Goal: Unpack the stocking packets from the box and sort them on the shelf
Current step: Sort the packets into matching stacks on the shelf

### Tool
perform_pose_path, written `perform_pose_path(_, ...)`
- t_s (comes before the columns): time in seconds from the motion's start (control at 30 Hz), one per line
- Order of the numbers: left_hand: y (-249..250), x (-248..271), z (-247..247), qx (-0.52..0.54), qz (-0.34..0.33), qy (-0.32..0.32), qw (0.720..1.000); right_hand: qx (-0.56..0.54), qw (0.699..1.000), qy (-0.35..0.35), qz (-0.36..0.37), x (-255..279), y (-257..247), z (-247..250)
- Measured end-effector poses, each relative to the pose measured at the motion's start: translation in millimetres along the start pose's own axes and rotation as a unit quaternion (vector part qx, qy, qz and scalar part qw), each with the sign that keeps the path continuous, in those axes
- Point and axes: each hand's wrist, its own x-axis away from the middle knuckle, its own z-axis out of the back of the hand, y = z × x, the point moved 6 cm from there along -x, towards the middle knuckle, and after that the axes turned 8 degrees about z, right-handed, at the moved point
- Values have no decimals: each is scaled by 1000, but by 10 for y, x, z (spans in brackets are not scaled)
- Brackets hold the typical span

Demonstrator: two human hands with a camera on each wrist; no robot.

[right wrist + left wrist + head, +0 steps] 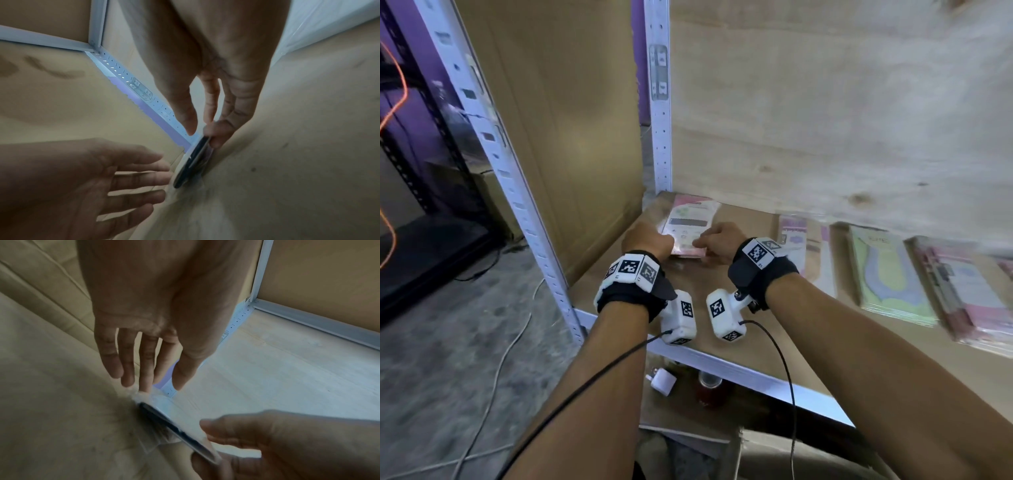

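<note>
A: Since the view's blurry, going L to R. Shelf post (660,102) at back-left corner, then the pink packet stack (690,222) tucked just beside it on the shelf board (739,308).

B: Hands?

A: Left hand (645,240) on the stack's left edge. In the left wrist view its fingers (127,363) are straight, tips touching the stack edge, nothing gripped: relaxed-flat, just steadying. Right hand (717,241) on the right near corner; right wrist view shows thumb and fingers (218,129) pinching the packet edge.

B: So which hand is carrying?

A: Right, I'd say. Left only squares it up.

B: Orientation?

A: Long axis runs front-to-back, away from the person, far end toward the back wall. Stack lies straight ahead of both hands, between them. Both about equally near; left is closer to the post.

B: Rest of the shelf?

A: Further R, well apart from the hands: pale/purple packets (804,250), then green packets (890,274), then a pink-grey pile (962,291) at the right edge. All flat, same front-back axis.

B: Box?

A: Part of a carton (774,452) below the shelf, contents not visible.

B: Next?

A: Prob nudge the stack flush, then let go. Risk: the slick plastic slides if the right pinch drags on release.
</note>
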Motion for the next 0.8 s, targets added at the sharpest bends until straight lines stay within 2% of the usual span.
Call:
perform_pose_path(0.13,-67,1,-73,59,49,-47,996,48,998,27,-12,88,72,209)
perform_pose_path(0.27,-58,64,-205,138,75,-117,981,10,999,-22,-36,272,167,387)
perform_pose_path(0.37,40,153,-239,213,77,-145,963,-38,999,-13,-22,468,169,580)
perform_pose_path(0.43,184,328,-250,288,73,-198,934,-41,999,-9,10,616,101,719)
perform_pose_path(0.57,539,671,-196,414,44,-282,864,31,992,0,120,950,-171,1000)
perform_pose_path(0.67,807,821,-155,478,23,-308,822,95,974,27,202,1232,-346,1205)
perform_pose_path(0.8,1040,915,-215,542,6,-291,788,234,929,58,280,1573,-424,1448)
